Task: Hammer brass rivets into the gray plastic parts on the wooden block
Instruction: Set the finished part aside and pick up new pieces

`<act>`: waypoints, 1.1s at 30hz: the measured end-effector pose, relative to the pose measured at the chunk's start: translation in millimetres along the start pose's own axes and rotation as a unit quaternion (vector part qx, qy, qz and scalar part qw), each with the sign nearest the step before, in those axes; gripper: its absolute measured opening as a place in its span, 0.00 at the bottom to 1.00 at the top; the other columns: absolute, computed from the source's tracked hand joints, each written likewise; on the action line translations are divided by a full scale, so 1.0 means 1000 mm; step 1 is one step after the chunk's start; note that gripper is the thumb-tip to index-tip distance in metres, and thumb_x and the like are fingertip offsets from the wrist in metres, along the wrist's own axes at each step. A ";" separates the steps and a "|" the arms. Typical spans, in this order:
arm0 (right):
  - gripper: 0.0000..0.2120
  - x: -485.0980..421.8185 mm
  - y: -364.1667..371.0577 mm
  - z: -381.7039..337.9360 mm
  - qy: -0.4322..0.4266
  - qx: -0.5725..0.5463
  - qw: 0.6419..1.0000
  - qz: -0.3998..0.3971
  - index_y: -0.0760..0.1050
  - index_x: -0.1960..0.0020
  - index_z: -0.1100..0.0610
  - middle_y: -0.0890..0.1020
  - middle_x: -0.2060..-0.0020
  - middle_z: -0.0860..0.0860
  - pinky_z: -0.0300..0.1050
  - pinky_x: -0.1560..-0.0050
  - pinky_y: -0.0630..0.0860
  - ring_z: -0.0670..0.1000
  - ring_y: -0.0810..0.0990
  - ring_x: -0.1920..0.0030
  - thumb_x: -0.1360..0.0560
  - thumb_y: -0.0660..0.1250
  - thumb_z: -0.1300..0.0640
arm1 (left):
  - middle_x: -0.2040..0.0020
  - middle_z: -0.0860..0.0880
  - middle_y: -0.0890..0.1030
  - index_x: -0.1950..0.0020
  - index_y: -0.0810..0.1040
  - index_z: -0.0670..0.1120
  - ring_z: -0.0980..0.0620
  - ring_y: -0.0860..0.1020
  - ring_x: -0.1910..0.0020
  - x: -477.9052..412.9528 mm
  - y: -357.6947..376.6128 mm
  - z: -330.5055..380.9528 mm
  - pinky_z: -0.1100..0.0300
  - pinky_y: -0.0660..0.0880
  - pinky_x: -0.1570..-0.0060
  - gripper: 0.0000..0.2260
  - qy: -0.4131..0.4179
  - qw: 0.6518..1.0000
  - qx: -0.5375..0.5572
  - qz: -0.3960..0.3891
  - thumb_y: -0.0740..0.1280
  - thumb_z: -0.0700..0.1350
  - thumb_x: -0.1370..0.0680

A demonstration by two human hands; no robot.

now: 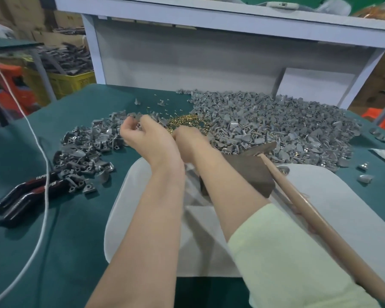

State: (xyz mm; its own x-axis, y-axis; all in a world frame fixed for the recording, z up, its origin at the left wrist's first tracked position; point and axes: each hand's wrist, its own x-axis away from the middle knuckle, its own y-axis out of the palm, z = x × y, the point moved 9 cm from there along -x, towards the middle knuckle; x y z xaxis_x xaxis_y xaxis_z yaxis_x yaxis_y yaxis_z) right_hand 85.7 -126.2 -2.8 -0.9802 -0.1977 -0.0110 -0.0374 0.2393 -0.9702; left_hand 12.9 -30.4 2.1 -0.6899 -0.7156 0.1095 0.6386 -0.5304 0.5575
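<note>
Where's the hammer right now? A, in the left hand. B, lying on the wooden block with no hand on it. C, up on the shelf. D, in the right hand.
B: the hammer lies with its head end on the wooden block, while the left hand is at the gray plastic parts and the right hand at the brass rivets.

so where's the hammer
Head view, right side: the hammer lies with its head on the wooden block, handle running to the lower-right corner beside the right forearm.
</note>
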 end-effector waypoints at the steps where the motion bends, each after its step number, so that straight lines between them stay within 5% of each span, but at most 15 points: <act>1: 0.09 -0.001 0.005 -0.004 0.005 0.009 1.000 -0.002 0.75 0.48 0.59 0.80 0.46 0.56 0.52 0.45 0.72 0.58 0.78 0.47 0.25 0.59 0.62 | 0.34 0.43 0.70 0.34 0.65 0.41 0.54 0.71 0.54 -0.001 0.000 -0.002 0.68 0.68 0.60 0.15 -0.002 1.000 -0.007 0.000 0.56 0.39 0.20; 10: 0.07 0.003 -0.036 0.000 -0.012 -0.129 0.987 0.097 0.81 0.52 0.57 0.81 0.56 0.52 0.42 0.50 0.74 0.52 0.78 0.54 0.26 0.65 0.62 | 0.36 0.47 0.72 0.29 0.64 0.47 0.57 0.72 0.55 -0.006 0.002 -0.019 0.69 0.67 0.61 0.21 -0.058 0.996 -0.051 -0.042 0.61 0.39 0.22; 16: 0.06 0.028 -0.069 0.012 -0.065 -0.315 0.941 0.105 0.81 0.57 0.55 0.82 0.64 0.49 0.41 0.54 0.77 0.46 0.80 0.60 0.25 0.66 0.61 | 0.51 0.42 0.79 0.39 0.75 0.40 0.49 0.77 0.54 0.010 0.028 -0.034 0.58 0.75 0.50 0.10 -0.134 0.977 -0.009 -0.167 0.63 0.38 0.20; 19: 0.07 0.032 -0.070 0.024 -0.065 -0.384 0.916 0.094 0.80 0.55 0.55 0.82 0.63 0.50 0.33 0.61 0.77 0.42 0.79 0.65 0.23 0.64 0.61 | 0.52 0.47 0.81 0.44 0.75 0.44 0.54 0.80 0.56 0.009 0.026 -0.031 0.65 0.75 0.57 0.06 -0.112 0.981 -0.017 -0.161 0.62 0.40 0.19; 23: 0.07 0.016 -0.054 0.049 0.023 -0.214 0.966 0.143 0.81 0.51 0.56 0.84 0.52 0.52 0.46 0.45 0.77 0.50 0.81 0.51 0.24 0.65 0.61 | 0.55 0.51 0.79 0.48 0.72 0.47 0.58 0.79 0.58 0.004 0.016 -0.029 0.66 0.73 0.60 0.03 -0.102 0.988 0.004 -0.115 0.59 0.42 0.18; 28: 0.09 -0.006 -0.011 0.045 0.094 -0.004 0.995 0.030 0.75 0.48 0.60 0.80 0.47 0.56 0.47 0.53 0.75 0.58 0.79 0.51 0.27 0.67 0.61 | 0.51 0.46 0.78 0.44 0.70 0.46 0.57 0.78 0.61 0.003 0.015 -0.025 0.66 0.76 0.59 0.05 -0.087 0.990 0.053 -0.101 0.59 0.39 0.18; 33: 0.12 -0.012 0.000 0.033 0.089 0.044 0.995 -0.003 0.73 0.44 0.60 0.77 0.42 0.58 0.49 0.53 0.71 0.59 0.77 0.47 0.27 0.61 0.64 | 0.57 0.50 0.80 0.47 0.71 0.49 0.59 0.78 0.62 0.004 0.016 -0.025 0.68 0.75 0.60 0.06 -0.074 0.991 0.045 -0.103 0.59 0.38 0.18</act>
State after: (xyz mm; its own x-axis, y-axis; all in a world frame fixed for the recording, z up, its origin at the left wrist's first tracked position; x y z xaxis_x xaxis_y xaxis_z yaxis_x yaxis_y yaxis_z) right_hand 104.0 -155.1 -10.4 -0.9992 -0.0259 0.0293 -0.0329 0.1528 -0.9877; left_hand 29.3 -53.1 -9.3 -0.8495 -0.5178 0.1008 0.4497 -0.6110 0.6515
